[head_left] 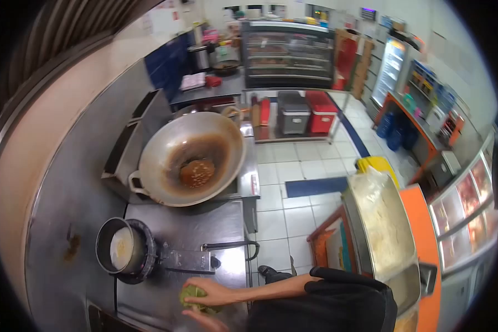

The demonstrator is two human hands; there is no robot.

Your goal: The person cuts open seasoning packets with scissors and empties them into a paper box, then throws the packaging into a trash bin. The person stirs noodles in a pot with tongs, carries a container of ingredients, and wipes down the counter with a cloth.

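My right hand [207,291] is closed round a green, rounded bundle [192,297] that looks leafy; its exact kind is unclear. Just below it, at the bottom edge, my left hand [206,321] lies with its visible fingers stretched out, close to the bundle's underside. Both hands are over the steel counter [149,299], in front of a small gas burner [187,260]. On that burner sits a saucepan [115,246] with whitish contents.
A large wok [155,157] with brown liquid in its bottom stands beyond the burner. A black hose [243,243] loops at the counter's edge. Steel trays [382,232] stand to the right beside an orange surface [423,238]. A display case [288,52] is at the back.
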